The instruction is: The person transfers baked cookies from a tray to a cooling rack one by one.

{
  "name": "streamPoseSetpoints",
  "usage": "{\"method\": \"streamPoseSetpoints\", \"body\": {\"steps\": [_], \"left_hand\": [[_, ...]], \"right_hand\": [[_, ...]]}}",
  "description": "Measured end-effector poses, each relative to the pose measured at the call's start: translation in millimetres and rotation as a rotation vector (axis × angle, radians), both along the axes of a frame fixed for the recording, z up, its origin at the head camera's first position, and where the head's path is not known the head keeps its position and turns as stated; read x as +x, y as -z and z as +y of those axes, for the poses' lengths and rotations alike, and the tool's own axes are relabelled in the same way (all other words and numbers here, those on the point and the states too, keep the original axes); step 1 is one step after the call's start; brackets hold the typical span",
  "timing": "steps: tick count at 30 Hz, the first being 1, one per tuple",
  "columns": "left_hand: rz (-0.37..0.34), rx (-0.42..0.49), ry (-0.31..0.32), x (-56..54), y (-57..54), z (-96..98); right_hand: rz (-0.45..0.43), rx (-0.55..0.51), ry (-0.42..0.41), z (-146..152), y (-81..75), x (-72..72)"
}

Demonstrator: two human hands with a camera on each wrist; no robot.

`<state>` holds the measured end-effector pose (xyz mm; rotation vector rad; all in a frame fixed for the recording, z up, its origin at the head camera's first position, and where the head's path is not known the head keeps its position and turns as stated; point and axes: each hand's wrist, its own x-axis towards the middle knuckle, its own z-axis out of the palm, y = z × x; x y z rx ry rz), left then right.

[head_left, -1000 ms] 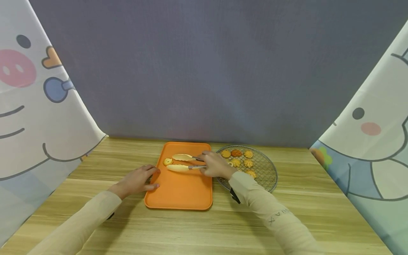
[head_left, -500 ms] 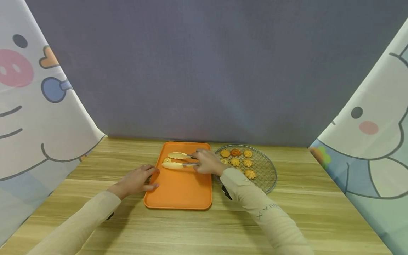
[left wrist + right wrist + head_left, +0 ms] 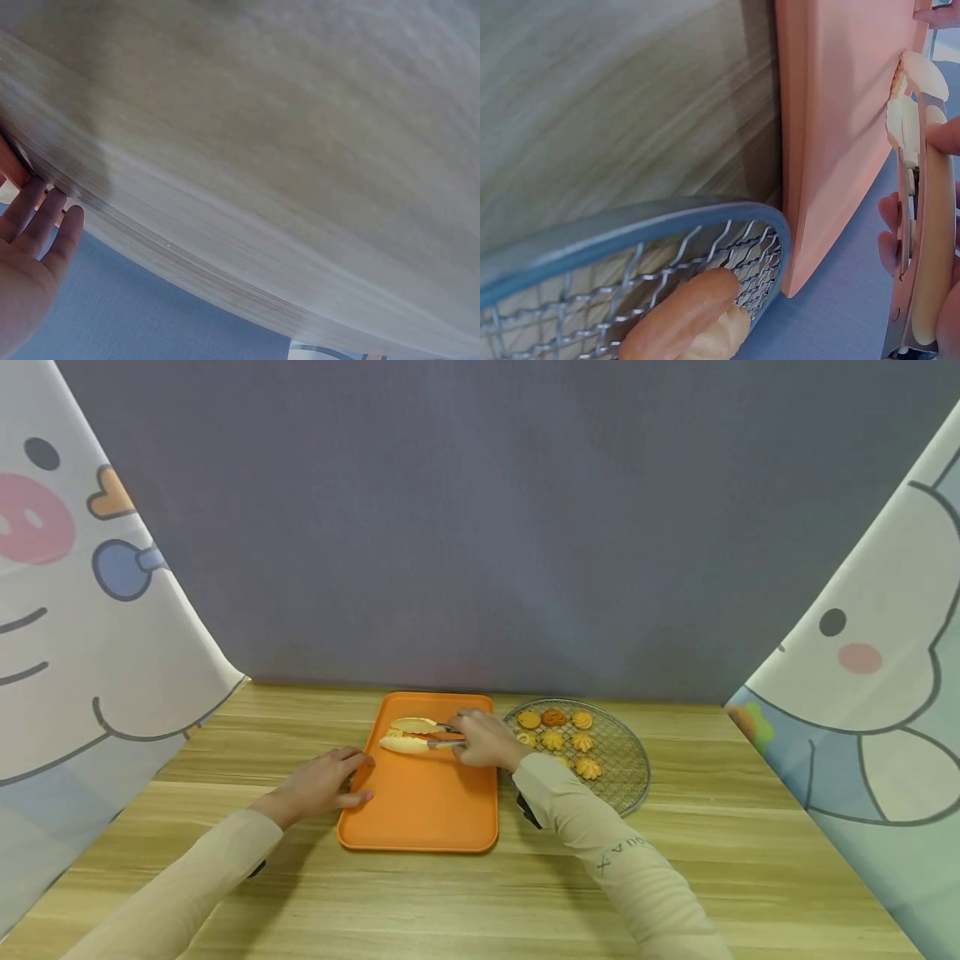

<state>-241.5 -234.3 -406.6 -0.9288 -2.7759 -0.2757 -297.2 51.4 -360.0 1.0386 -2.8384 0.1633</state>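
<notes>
My right hand [image 3: 487,739] grips a pair of metal tongs [image 3: 406,744] with cream-coloured tips, low over the upper part of an orange tray [image 3: 420,810]. Between the tips sits a yellow cookie [image 3: 393,733], partly hidden by them. In the right wrist view, the tips stand on both sides of the cookie [image 3: 898,78], near the tray's surface. At the tray's left edge rests my left hand [image 3: 318,783], its fingers touching the rim and its thumb apart. The left wrist view shows the left fingers [image 3: 66,236] extended along that edge.
Right of the tray, a round wire rack [image 3: 633,777] holds several cookies [image 3: 582,742], partly under my right forearm. Both stand on a wooden table [image 3: 720,827]. A grey cloth wall [image 3: 480,527] closes the back, with printed panels at both sides.
My right hand has moved left with the tongs, whose tips now stand around the cookie and closer together. My left hand has stayed at the tray's edge.
</notes>
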Motion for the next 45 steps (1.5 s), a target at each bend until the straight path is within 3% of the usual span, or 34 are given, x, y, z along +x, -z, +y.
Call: {"method": "streamPoseSetpoints", "body": {"steps": [24,34,45], "left_hand": [[-0.03,-0.008,-0.005,-2.0,2.0,1.1],[-0.037,-0.007,-0.005,-1.9,0.3,2.7],[-0.027,-0.006,-0.01,-0.4,0.6,2.6]], "right_hand": [[0.046,0.019,-0.006,13.5,-8.2,6.6],[0.049,-0.036,-0.034,41.5,-10.5,15.9],[0.074,-0.043,-0.005,80.0,-12.4,26.2]]}}
